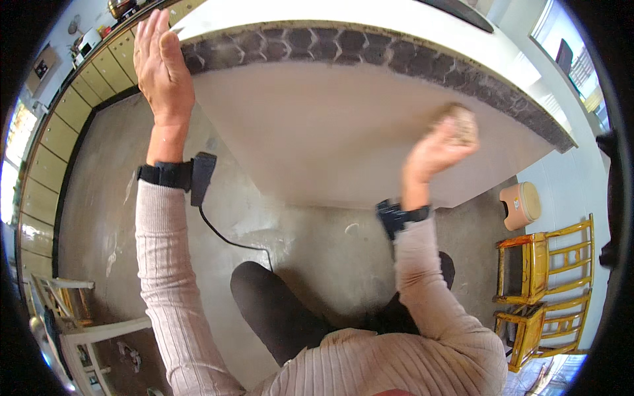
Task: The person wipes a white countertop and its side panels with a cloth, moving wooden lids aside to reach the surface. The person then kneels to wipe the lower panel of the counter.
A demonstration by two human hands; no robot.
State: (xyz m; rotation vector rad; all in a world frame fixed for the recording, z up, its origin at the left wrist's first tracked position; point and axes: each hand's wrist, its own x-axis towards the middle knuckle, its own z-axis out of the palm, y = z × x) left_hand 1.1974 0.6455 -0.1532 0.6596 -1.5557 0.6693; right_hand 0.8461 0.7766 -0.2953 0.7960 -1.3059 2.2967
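A large island or counter with a pale smooth front panel point(317, 133) stands before me, a dark hexagon-patterned band point(297, 44) running under its white top point(297, 10). At the band's left end, my left hand point(166, 74) is raised with its fingers extended together and nothing in it; whether it touches the edge I cannot tell. My right hand point(441, 143) is blurred in front of the panel's right part, closed on a brownish, crumpled wad, perhaps a cloth or scrubber point(461, 126). Each wrist wears a black strapped device, and a black cable point(228, 241) hangs from the left one.
Yellow bamboo chairs point(535, 267) and a pink lidded bin point(520, 205) stand along the right wall. Greenish cabinets point(69, 123) line the left side. A pale-framed piece of furniture point(106, 329) is at lower left. My knees are below the panel.
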